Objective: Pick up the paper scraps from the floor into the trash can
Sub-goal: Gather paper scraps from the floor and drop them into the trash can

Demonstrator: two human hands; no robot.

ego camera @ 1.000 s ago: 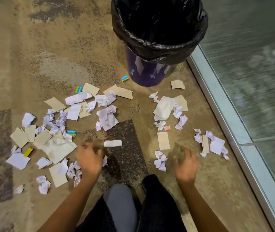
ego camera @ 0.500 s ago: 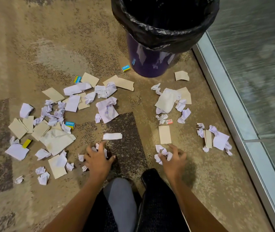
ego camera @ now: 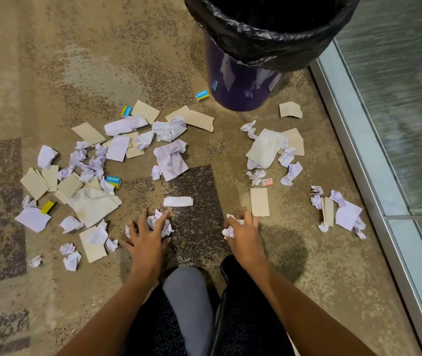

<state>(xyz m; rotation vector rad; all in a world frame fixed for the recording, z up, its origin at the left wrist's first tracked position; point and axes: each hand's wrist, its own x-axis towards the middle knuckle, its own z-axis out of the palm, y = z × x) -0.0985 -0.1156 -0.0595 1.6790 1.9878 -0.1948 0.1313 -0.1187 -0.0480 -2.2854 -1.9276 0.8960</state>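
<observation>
Because the trash can (ego camera: 240,83) stands well apart, I clamp left hand (ego camera: 148,238) and right hand (ego camera: 244,233) on crumpled scraps (ego camera: 156,219) short of it, bunching handfuls.

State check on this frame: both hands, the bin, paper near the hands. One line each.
left hand: curled round the left wads, down at the carpet
right hand: grips the right wads
left wads: crumpled, on the carpet
right wads: crumpled, in the grip
trash can: upright, open-topped, contents not visible
black liner: folded over the rim
white strip: flat, untouched
tan card: flat, beside the right hand
remaining scraps: scattered, uncollected
</observation>
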